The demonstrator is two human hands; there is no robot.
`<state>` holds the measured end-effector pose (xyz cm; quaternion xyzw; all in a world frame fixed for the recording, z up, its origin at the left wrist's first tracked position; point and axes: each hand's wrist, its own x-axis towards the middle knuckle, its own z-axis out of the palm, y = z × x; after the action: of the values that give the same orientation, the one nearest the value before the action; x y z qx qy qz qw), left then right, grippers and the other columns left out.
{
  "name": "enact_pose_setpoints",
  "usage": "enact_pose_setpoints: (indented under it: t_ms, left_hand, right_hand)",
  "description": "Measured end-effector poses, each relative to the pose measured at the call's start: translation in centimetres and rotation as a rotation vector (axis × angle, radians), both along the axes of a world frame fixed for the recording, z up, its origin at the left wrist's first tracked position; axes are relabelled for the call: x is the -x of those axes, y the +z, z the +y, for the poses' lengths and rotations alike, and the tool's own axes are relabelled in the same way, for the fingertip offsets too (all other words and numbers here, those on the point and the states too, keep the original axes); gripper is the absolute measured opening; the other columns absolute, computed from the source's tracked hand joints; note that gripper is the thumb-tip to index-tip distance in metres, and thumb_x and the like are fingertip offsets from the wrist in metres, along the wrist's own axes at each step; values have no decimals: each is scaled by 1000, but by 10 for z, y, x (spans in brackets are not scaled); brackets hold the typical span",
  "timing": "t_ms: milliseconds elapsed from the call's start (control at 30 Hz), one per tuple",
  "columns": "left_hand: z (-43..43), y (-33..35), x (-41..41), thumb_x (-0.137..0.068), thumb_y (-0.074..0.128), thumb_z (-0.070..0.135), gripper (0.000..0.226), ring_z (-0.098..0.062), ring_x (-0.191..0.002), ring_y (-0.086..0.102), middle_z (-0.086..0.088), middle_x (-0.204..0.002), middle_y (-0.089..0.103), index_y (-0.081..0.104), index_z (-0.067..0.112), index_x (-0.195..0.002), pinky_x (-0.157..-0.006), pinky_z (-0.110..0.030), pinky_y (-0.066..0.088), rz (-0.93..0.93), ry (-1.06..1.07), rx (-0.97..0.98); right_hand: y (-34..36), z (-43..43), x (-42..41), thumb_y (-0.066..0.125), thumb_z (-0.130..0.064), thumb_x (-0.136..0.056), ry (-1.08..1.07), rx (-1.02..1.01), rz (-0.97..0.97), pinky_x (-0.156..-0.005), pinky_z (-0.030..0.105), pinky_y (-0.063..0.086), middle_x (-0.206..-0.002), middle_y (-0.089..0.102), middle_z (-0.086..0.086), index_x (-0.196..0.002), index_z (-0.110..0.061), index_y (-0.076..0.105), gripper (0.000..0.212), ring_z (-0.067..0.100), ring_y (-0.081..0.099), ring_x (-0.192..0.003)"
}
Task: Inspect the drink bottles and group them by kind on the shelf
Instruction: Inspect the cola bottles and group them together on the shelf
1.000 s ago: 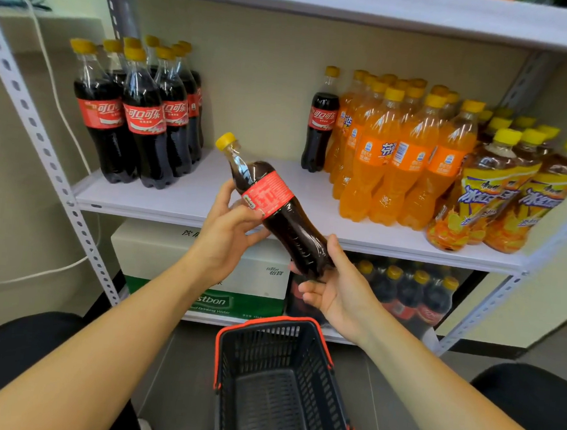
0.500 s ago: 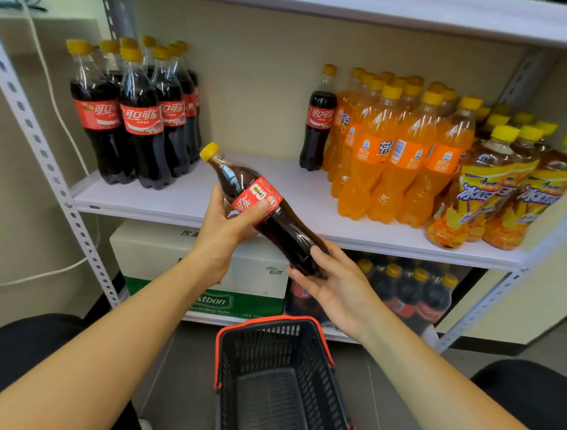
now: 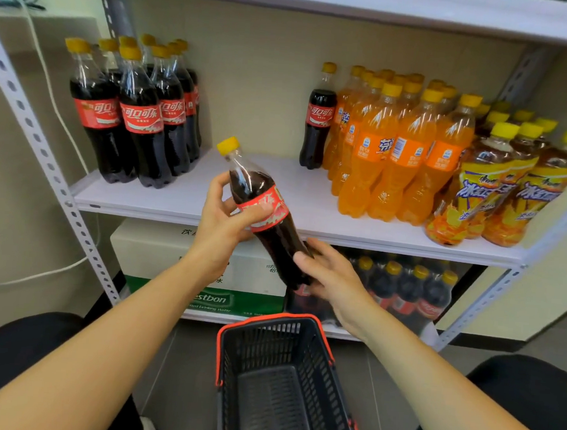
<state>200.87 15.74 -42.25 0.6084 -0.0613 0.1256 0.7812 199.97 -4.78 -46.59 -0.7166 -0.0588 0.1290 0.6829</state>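
My left hand [image 3: 223,220] grips the red label of the dark plastic cola bottle with the yellow cap [image 3: 274,237] and my right hand [image 3: 328,275] curls round its base. The bottle is tilted, just in front of the white shelf board [image 3: 243,192]. I should check the label, then stand the bottle upright beside the cola cluster [image 3: 141,121] at the board's left end.

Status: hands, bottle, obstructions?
Left hand grips cola bottle at label, right hand at base. Bottle tilted, off shelf. Stray cola beside orange sodas.
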Motion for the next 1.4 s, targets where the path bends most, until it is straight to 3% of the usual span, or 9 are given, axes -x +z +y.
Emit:
enact_pose_setpoints:
  t_ms: [67, 167, 333, 500, 633, 800, 1000, 1200, 1400]
  left_hand:
    - [-6, -2, 5, -72, 85, 16, 64, -19, -99, 73, 2, -107, 75, 54, 29, -126, -80, -36, 61, -44, -17, -107]
    - [-15, -6, 11, -70, 90, 8, 68, -19, -99, 74, 4, -110, 75, 55, 27, -126, -80, -29, 59, -91, -67, -226]
    - [-31, -9, 20, -70, 93, 11, 69, -15, -102, 72, -1, -106, 74, 53, 22, -126, -81, -30, 60, -142, -100, -416]
    - [-19, 14, 16, -76, 85, 31, 53, -13, -102, 68, 2, -116, 67, 60, 27, -123, -79, -30, 60, -193, -37, -567]
    - [-11, 23, 19, -85, 82, 20, 38, -15, -87, 68, 3, -100, 70, 67, 24, -120, -71, -25, 55, -286, -35, -644]
    - [-10, 27, 23, -82, 85, 23, 22, -19, -77, 68, 6, -89, 73, 73, 20, -101, -72, -40, 59, -325, 76, -828]
    - [-9, 28, 25, -81, 77, 42, 22, -15, -69, 65, 6, -77, 72, 72, 23, -89, -69, -39, 56, -275, 193, -874]
    - [-9, 24, 20, -90, 74, 33, 23, -11, -62, 68, 11, -63, 71, 68, 22, -71, -73, -41, 57, -206, 275, -863]
    - [-6, 26, 17, -98, 68, 23, 10, -16, -90, 72, 6, -93, 78, 78, 24, -99, -77, -40, 60, -147, 9, -606]
  right_hand:
    - [1, 1, -2, 87, -43, -74, -60, 222, -223, -104, 27, 44, -144, 55, -7, -154, -26, 41, 94, 7, 55, -127]
    - [1, 4, -1, 89, -44, -71, -8, 243, -382, -107, 25, 42, -144, 58, -10, -154, -28, 39, 99, 5, 52, -133]
    - [-2, 4, 3, 89, -15, -76, -22, 107, -469, -100, 45, 56, -121, 73, -5, -136, -23, 58, 67, 12, 69, -115]
    - [-12, -7, 2, 92, -15, -71, -60, 185, -425, -100, 45, 55, -118, 73, -5, -130, -20, 60, 67, 11, 69, -112]
    - [-16, -14, -2, 94, -17, -68, -59, 296, -463, -101, 40, 54, -122, 70, -9, -133, -24, 60, 74, 8, 65, -115]
    - [-13, -23, -8, 96, -18, -62, -99, 394, -527, -94, 28, 51, -119, 70, -11, -131, -28, 61, 77, 7, 65, -111]
    - [-10, -26, -11, 95, -21, -62, -99, 459, -536, -96, 32, 53, -120, 68, -15, -133, -34, 60, 80, 6, 64, -111]
    - [-11, -24, -11, 96, -25, -62, -91, 517, -544, -99, 41, 53, -119, 69, -14, -132, -34, 60, 79, 10, 64, -111]
    - [-10, -27, -13, 96, -14, -63, -50, 400, -452, -102, 42, 54, -122, 70, -7, -135, -23, 62, 80, 12, 66, -114]
